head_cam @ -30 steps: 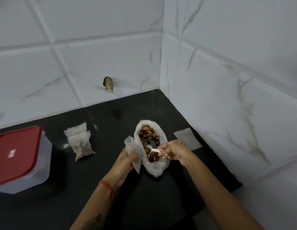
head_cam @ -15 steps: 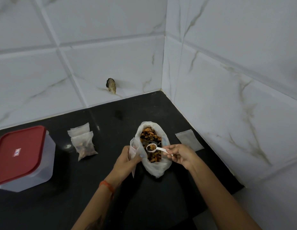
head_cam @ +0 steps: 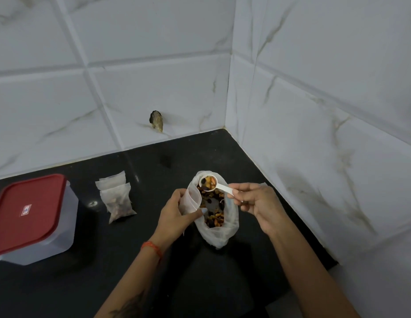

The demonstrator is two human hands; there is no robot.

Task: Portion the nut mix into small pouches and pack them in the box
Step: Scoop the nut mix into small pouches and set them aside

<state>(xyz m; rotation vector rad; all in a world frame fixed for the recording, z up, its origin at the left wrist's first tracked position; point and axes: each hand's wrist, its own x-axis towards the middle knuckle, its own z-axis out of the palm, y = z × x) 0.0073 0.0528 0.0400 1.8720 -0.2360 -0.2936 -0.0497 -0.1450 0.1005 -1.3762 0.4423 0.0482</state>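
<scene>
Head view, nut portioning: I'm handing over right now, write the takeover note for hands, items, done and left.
Left hand: holds an open small pouch beside the big nut bag.
Right hand: pinches the white scoop, loaded with nuts, above the bag.
Two filled pouches lie on the black counter, right of the box, whose red lid is on.
Done: two pouches filled.
Left: tip this scoop into the held pouch, finish it, portion the remaining mix, open the box and pack every pouch.

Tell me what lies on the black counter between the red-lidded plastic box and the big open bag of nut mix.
In the head view, two small filled white pouches lie there, overlapping; the left hand is nearer the bag.
</scene>
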